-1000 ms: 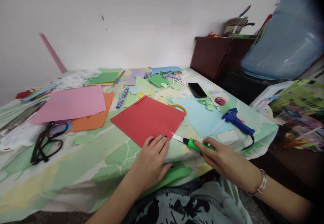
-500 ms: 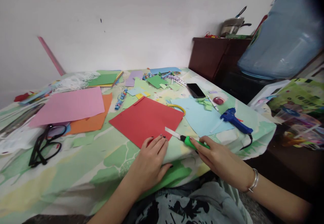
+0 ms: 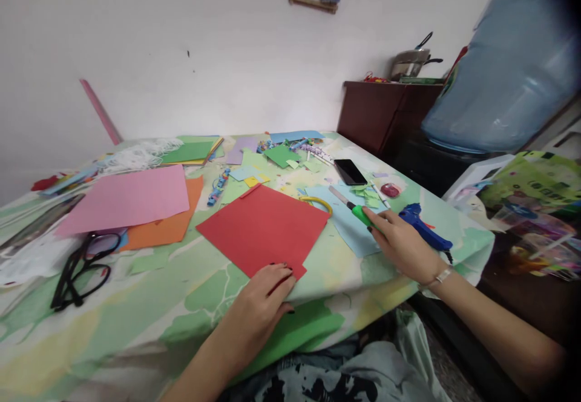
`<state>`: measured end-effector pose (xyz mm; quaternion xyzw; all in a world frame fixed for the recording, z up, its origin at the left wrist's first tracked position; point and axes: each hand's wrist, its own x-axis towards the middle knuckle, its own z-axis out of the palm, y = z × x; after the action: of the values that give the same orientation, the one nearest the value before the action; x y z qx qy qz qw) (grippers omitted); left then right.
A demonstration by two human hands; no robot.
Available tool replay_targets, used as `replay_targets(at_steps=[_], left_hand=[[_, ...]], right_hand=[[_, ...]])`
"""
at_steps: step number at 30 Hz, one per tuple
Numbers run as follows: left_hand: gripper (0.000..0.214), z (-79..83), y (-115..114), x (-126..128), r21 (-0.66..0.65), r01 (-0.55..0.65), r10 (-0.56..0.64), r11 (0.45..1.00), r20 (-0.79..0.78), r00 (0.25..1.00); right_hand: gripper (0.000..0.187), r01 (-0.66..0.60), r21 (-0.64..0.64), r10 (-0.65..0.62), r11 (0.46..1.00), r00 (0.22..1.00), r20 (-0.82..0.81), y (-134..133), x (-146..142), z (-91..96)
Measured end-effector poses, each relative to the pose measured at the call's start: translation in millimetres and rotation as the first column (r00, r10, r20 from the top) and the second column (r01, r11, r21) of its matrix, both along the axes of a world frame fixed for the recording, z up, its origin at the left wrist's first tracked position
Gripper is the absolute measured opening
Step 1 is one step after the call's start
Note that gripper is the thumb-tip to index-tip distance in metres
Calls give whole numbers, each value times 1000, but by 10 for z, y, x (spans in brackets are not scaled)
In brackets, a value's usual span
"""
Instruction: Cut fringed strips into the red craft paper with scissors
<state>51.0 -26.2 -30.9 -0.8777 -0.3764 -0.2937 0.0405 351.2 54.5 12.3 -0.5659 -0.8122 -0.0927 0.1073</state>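
A square red sheet of paper (image 3: 267,226) lies turned like a diamond on the patterned tablecloth. My left hand (image 3: 261,299) rests on its near corner, fingers stretched out over the paper. Beside those fingertips the paper edge shows a small step. A green-handled utility knife (image 3: 361,213) is gripped in my right hand (image 3: 399,243), its blade pointing up and left above a light blue sheet (image 3: 363,240), apart from the red paper. A thin red strip (image 3: 251,191) lies at the sheet's far corner, and a yellow ring (image 3: 320,200) shows partly behind its right corner.
Right of my right hand lies a blue glue gun (image 3: 420,223). A phone (image 3: 350,172) and green paper scraps (image 3: 365,195) are farther back. On the left are pink paper (image 3: 131,196), orange paper (image 3: 170,226) and black glasses (image 3: 84,269). A water bottle (image 3: 499,69) stands at right.
My right hand has lifted the utility knife away from the red paper's near right edge, up and to the right. My left hand stays on the near corner. The view has tilted slightly up.
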Motion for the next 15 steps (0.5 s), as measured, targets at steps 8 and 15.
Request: replay_targets(at_steps=[8, 15], left_hand=[[19, 77, 6, -386, -8, -82, 82, 997, 162, 983], [15, 370, 90, -496, 26, -204, 182, 979, 351, 918]], right_hand=[[43, 61, -3, -61, 998, 994, 90, 515, -331, 22], [29, -87, -126, 87, 988, 996, -2, 864, -1041, 150]])
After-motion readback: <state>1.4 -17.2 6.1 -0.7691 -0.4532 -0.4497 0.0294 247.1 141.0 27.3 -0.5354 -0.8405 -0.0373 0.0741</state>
